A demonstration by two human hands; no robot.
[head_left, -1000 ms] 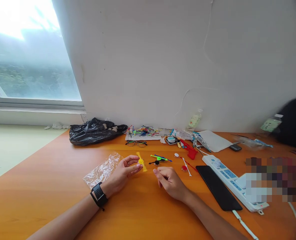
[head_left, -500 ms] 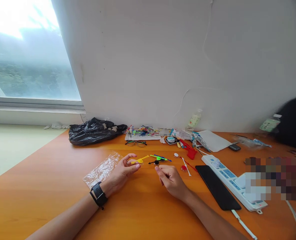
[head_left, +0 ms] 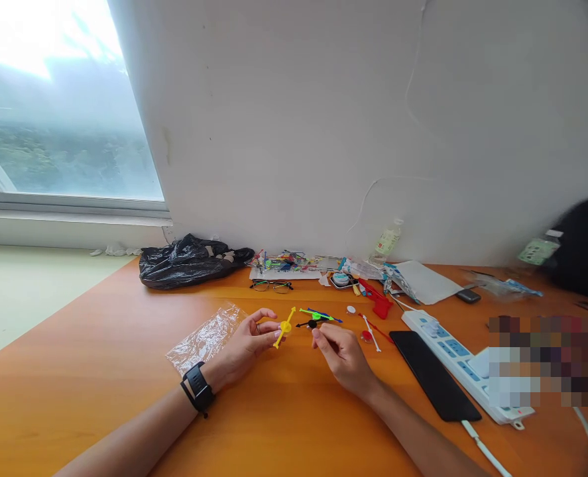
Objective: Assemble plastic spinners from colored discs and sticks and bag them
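Between the fingertips of my left hand is a yellow arrow spinner, its arrow slanting up to the right. My right hand is closed, thumb against curled fingers; whether anything is inside cannot be seen. Just beyond its fingertips is a black arrow spinner, which seems to lie on the table. Behind that, a green arrow spinner overlaps a blue arrow. Farther right are a white arrow, a red round piece and a small white disc.
A clear plastic bag lies left of my hands. Behind are a black bag, eyeglasses, packets of coloured parts and a red toy gun. A phone and a power strip are on the right.
The yellow arrow spinner has turned in my left hand from nearly level to a steep slant. My right hand stays closed in almost the same place.
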